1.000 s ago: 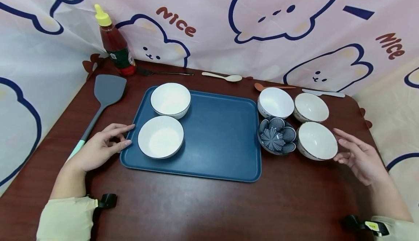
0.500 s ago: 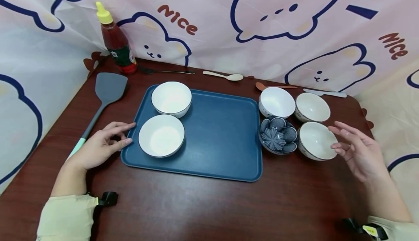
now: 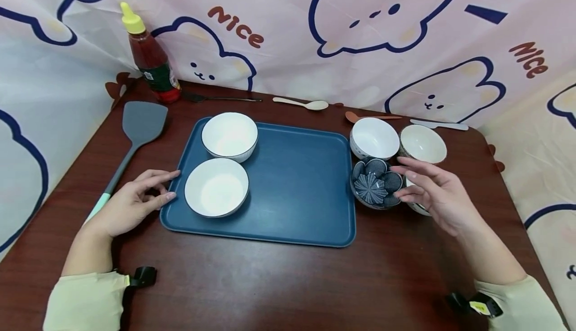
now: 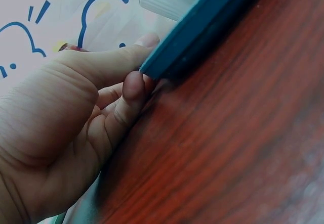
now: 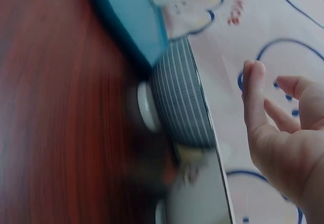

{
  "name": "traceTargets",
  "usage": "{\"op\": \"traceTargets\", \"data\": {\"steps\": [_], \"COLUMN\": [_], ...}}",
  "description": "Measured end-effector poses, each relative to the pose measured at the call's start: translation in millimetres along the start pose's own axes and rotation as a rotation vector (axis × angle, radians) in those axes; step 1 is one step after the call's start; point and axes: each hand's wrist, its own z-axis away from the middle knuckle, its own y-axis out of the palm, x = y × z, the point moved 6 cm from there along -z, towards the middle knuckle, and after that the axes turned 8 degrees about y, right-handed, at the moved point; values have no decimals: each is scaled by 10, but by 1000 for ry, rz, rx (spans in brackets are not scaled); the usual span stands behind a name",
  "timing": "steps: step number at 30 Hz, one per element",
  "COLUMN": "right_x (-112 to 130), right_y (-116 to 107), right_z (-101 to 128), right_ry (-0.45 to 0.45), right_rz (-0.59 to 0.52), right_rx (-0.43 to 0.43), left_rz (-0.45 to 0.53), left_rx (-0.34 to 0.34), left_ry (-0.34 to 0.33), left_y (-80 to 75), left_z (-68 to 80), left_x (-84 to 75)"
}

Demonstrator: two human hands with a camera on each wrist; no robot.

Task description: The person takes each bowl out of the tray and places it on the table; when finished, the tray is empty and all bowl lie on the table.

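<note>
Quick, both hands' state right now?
Left hand: pinches the left edge of the blue rectangular tray.
Right hand: open, holding nothing, near the dark-blue petal-patterned round bowl.

Tray (image 3: 292, 186) at my left hand (image 3: 130, 202): matt, smooth, plastic-looking. Table (image 3: 279, 281) under it: wood-grained, soft sheen. White bowl nearer me (image 3: 216, 188) and white bowl behind it (image 3: 230, 135): ceramic-looking, glossy, smooth inside. Dark bowl (image 3: 371, 188) near my right hand (image 3: 438, 198): glazed, shiny. Spatula (image 3: 144, 121): matt blade, rubbery look. Bottle (image 3: 148, 55): glossy, see-through; plastic-looking cap. Hanging sheet (image 3: 279, 1): thin, creased; cloth or plastic, can't tell. My left sleeve (image 3: 85, 301): matt cloth.
</note>
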Motion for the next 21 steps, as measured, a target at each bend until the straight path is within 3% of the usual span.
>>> {"op": "traceTargets", "data": {"steps": [7, 13, 21], "right_x": [16, 29, 48], "right_y": [421, 666, 961], "right_z": [-303, -527, -777], "right_ry": [72, 122, 139], "right_rz": [87, 156, 164], "right_rx": [91, 118, 170], "left_rz": [-6, 1, -4], "left_rx": [4, 4, -4], "left_ry": [-8, -6, 12], "left_y": [5, 32, 23], "left_z": [4, 4, -5], "left_x": [-13, -7, 9]}}
